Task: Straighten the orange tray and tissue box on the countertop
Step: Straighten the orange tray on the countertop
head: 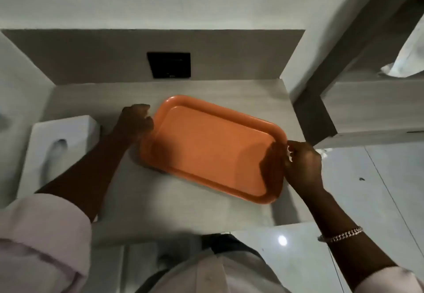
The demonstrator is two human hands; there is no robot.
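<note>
An empty orange tray [213,148] lies askew on the grey countertop [160,201], its long side running from upper left to lower right. My left hand [136,120] is closed on the tray's left rim. My right hand [302,166] grips the tray's right rim, thumb side toward the tray. A white tissue box [57,150] with an oval slot on top stands at the counter's left end, behind my left forearm and apart from the tray.
A grey backsplash with a black wall plate [169,65] rises behind the tray. A dark pillar [314,118] and a shelf stand to the right. Past the counter's right edge lies glossy tiled floor [378,189]. White cloth or paper [403,63] hangs at the upper right.
</note>
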